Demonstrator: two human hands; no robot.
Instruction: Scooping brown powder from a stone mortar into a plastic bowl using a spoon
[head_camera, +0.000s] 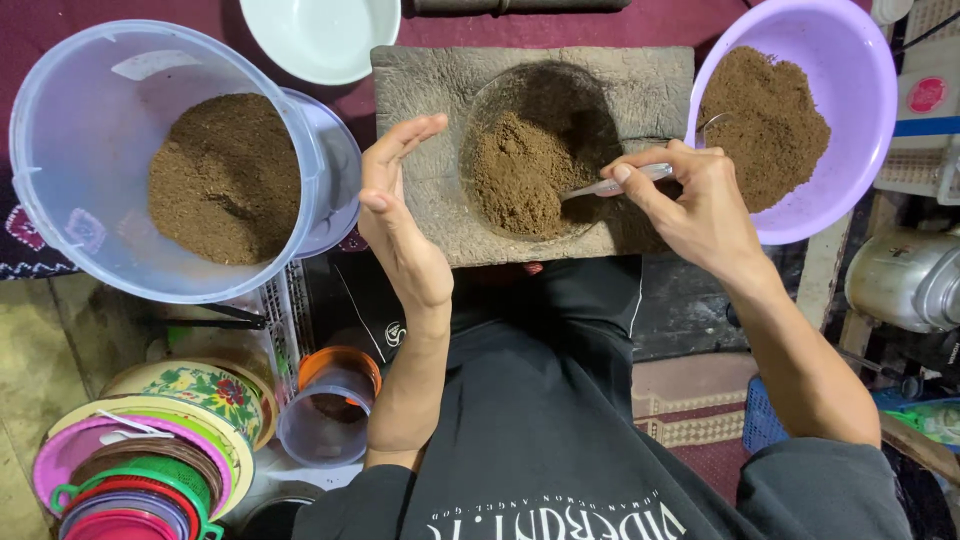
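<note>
Brown ground powder (520, 175) is lying heaped in the round hollow of a grey stone slab (420, 75), directly in front of the seated person. The right hand (695, 200) is gripping a metal spoon (615, 183) between thumb and fingers, with the spoon's front end reaching into the right side of the heap. The left hand (400, 215) is standing on edge at the slab's left side, fingers extended and relaxed, holding nothing; it is hovering just beside the hollow, and I cannot tell whether its edge is touching the stone.

To the right, a lilac plastic basin (850, 60) is sitting against the slab's right edge, tilted toward it, and is carrying a large mound of the same brown powder. To the left, a clear plastic bucket (70, 130) is holding a darker mass of powder; it is resting near the slab but apart from it. A pale green bowl (320, 35) is sitting behind the slab, at the upper edge of the view.

At the lower left, a stack of coloured plastic plates and strainers (140, 470) is standing on the floor, with a small clear jar with an orange rim (335, 405) just beside it. The person is wearing a dark shirt.
</note>
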